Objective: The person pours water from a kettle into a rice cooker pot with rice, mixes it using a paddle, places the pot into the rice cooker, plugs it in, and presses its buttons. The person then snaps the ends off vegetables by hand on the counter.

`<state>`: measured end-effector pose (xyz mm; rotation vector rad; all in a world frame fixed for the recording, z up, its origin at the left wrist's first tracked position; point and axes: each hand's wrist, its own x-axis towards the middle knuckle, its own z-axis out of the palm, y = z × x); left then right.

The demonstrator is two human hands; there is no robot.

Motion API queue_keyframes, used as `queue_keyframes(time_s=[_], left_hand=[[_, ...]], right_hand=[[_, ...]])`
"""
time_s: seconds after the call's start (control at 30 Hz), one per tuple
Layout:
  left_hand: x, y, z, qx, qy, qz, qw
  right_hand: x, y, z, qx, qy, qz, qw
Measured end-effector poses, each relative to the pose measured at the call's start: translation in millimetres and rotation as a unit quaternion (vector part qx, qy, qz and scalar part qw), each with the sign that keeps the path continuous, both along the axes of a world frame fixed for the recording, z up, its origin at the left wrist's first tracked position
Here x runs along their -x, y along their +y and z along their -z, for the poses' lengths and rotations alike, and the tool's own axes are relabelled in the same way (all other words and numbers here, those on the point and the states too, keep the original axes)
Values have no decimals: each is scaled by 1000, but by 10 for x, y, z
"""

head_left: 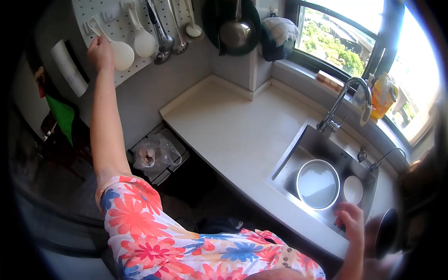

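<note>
"Looking toward the pegboard, where do you see the left hand?"

"Held up high at its lower left side, arm outstretched, right against the handle of a white paddle."

"And how are its fingers?"

"Folded closed on that handle, as far as I can see; the hand itself hides part of the grip. The paddle's rounded end shows just beside the knuckles, pointing down and to the right."

"What hangs nearby?"

"A second white paddle just to the right, then some metal ladles further along."

"Now the right hand?"

"Low, over the near edge of the sink, fingers loosely bent and partly open. I can make out nothing in them."

"What is close to it?"

"A white bowl in the sink, just beyond the fingers, with a large round basin beside it. The sink is set into the pale desk, and a curved faucet stands behind it, near the window."
</note>
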<state>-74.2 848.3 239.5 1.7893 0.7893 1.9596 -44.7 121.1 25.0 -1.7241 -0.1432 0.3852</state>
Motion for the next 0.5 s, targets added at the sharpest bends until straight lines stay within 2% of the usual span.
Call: queue_keyframes(time_s=[0.1,0.2,0.27,0.3,0.33,0.37,0.43,0.5], left_hand=[[25,-128,6,78,-21,9,997],[-3,52,74,44,-10,-7,999],[48,301,120,34,93,-46,994],[38,665,222,-8,134,-100,986],[60,581,296,-40,198,-200,959],[8,620,403,-81,228,-240,940],[-36,658,772,-201,236,-207,928],[-171,501,1342,-291,225,-95,925]], right_hand=[[36,-60,39,4,3,8,1000],[2,-114,63,-2,11,10,1000],[30,-236,104,6,13,28,1000],[53,-301,87,21,7,47,999],[90,-378,61,41,-3,79,996],[142,-464,7,58,-29,112,992],[278,-782,-51,61,-39,205,976],[463,-1164,-110,58,-83,318,943]])
